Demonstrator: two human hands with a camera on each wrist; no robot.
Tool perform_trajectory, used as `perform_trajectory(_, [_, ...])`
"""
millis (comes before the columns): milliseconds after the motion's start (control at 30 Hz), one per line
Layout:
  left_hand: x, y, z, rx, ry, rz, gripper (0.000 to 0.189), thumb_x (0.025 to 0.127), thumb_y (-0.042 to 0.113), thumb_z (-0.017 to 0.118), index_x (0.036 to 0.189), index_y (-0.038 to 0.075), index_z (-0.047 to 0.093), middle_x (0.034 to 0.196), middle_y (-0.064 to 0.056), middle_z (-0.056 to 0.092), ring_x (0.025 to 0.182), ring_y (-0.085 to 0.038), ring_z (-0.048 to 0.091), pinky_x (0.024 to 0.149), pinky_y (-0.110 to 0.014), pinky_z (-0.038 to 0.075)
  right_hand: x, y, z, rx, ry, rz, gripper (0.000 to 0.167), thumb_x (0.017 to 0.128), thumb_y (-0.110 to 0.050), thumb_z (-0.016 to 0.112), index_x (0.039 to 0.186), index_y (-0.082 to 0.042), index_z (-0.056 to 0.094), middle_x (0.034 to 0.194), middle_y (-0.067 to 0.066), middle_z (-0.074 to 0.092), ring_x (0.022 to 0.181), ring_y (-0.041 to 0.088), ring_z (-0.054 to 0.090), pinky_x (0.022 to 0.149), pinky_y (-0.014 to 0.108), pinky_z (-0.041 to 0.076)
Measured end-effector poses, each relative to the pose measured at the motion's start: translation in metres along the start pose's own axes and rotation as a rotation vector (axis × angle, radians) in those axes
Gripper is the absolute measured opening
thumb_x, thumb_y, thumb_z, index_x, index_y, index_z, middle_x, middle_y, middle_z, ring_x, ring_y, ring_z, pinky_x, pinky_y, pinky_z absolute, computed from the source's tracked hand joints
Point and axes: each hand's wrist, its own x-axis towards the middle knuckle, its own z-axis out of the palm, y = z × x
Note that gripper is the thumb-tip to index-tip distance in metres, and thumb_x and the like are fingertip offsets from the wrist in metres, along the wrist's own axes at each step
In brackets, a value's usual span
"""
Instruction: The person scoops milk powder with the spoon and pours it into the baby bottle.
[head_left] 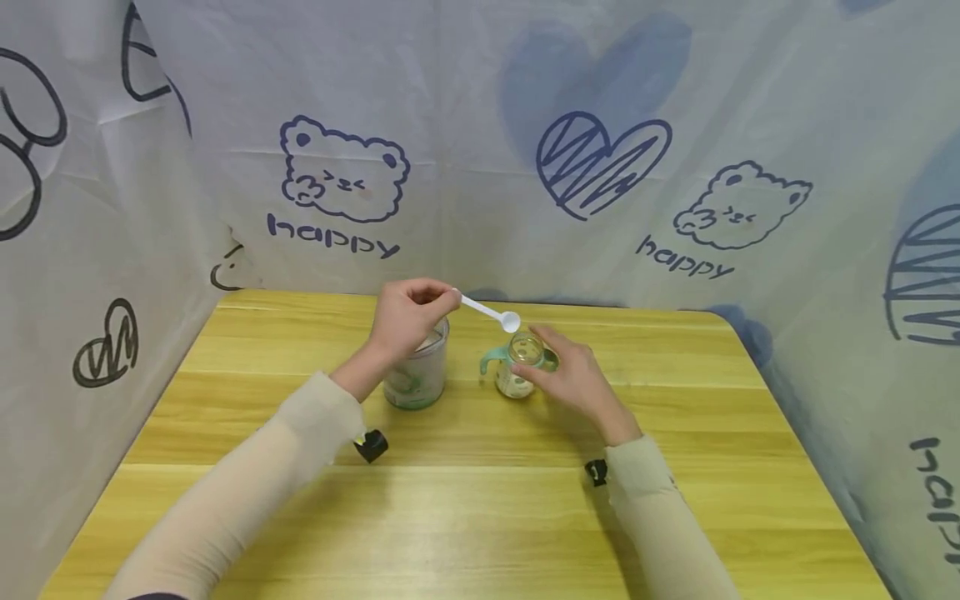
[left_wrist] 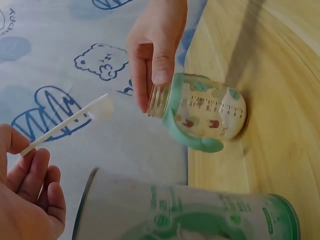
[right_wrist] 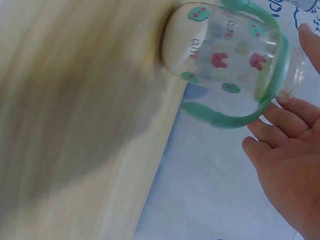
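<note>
My left hand (head_left: 411, 321) pinches the thin handle of a white measuring scoop (head_left: 487, 312) between thumb and fingers. The bowl of the scoop hangs a little above and left of the mouth of a clear baby bottle (head_left: 516, 383). Around the bottle's neck are the thumb and fingers of my right hand (head_left: 573, 371). Mint-green handles and small printed figures mark the bottle, which stands upright on the table; something whitish shows at its base (right_wrist: 180, 37). Below my left hand stands a white and green can (head_left: 416, 379) with its top uncovered, partly hidden by that hand.
Beneath everything is a wood-grain table (head_left: 480, 517). A pale printed cloth (head_left: 465, 125) hangs behind the table's far edge and along both sides. Small black devices (head_left: 371, 446) show at both wrists. The can stands just left of the bottle.
</note>
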Motion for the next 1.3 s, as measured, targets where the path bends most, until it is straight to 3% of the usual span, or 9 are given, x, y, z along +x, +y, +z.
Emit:
perform_trajectory(167, [0.000, 0.000, -0.014, -0.024, 0.049, -0.050, 0.023, 0.094, 0.020, 0.075, 0.103, 0.000, 0.080, 0.087, 0.006, 0.079, 0.090, -0.026, 0.073, 0.075, -0.021, 0.056, 0.006, -0.013, -0.001, -0.016, -0.004, -0.029, 0.083, 0.093, -0.055, 0.075, 0.159, -0.013, 0.046, 0.166, 0.017, 0.042, 0.153, 0.040, 0.041, 0.125, 0.058, 0.033])
perform_trajectory(567, [-0.009, -0.004, -0.052, -0.030, 0.156, -0.060, 0.025, 0.094, 0.015, 0.075, 0.106, -0.006, 0.077, 0.078, 0.019, 0.073, 0.083, -0.012, 0.073, 0.073, -0.018, 0.057, 0.024, -0.047, 0.011, -0.028, -0.030, -0.144, 0.082, 0.092, -0.054, 0.077, 0.156, -0.010, 0.050, 0.164, 0.013, 0.046, 0.153, 0.037, 0.042, 0.124, 0.057, 0.035])
perform_trajectory(800, [-0.018, -0.012, -0.071, 0.019, 0.214, -0.075, 0.022, 0.093, 0.017, 0.075, 0.102, -0.003, 0.078, 0.075, 0.023, 0.072, 0.075, -0.006, 0.061, 0.058, -0.018, 0.042, 0.029, -0.065, 0.023, -0.042, -0.054, -0.165, 0.083, 0.092, -0.056, 0.076, 0.158, -0.014, 0.049, 0.165, 0.010, 0.046, 0.153, 0.036, 0.043, 0.124, 0.060, 0.034])
perform_trajectory(933, [-0.023, -0.016, -0.081, 0.038, 0.238, -0.087, 0.023, 0.094, 0.019, 0.074, 0.102, -0.002, 0.079, 0.076, 0.023, 0.071, 0.074, -0.007, 0.057, 0.062, -0.020, 0.043, 0.032, -0.073, 0.028, -0.035, -0.067, -0.169, 0.085, 0.091, -0.057, 0.077, 0.159, -0.015, 0.048, 0.165, 0.009, 0.046, 0.152, 0.036, 0.044, 0.123, 0.061, 0.035])
perform_trajectory(1133, [-0.029, -0.019, -0.092, 0.069, 0.262, -0.092, 0.023, 0.093, 0.019, 0.075, 0.102, -0.002, 0.079, 0.077, 0.023, 0.071, 0.079, -0.007, 0.063, 0.069, -0.021, 0.050, 0.038, -0.082, 0.037, -0.010, -0.117, -0.174, 0.093, 0.088, -0.062, 0.077, 0.162, -0.017, 0.043, 0.166, 0.009, 0.044, 0.154, 0.035, 0.041, 0.124, 0.058, 0.035])
perform_trajectory(1300, [-0.034, -0.025, -0.098, 0.092, 0.273, -0.069, 0.022, 0.092, 0.017, 0.075, 0.101, -0.002, 0.079, 0.076, 0.024, 0.070, 0.076, -0.006, 0.065, 0.068, -0.019, 0.052, 0.042, -0.088, 0.046, 0.001, -0.144, -0.166, 0.097, 0.086, -0.065, 0.077, 0.164, -0.022, 0.039, 0.167, 0.008, 0.043, 0.154, 0.034, 0.041, 0.124, 0.058, 0.035])
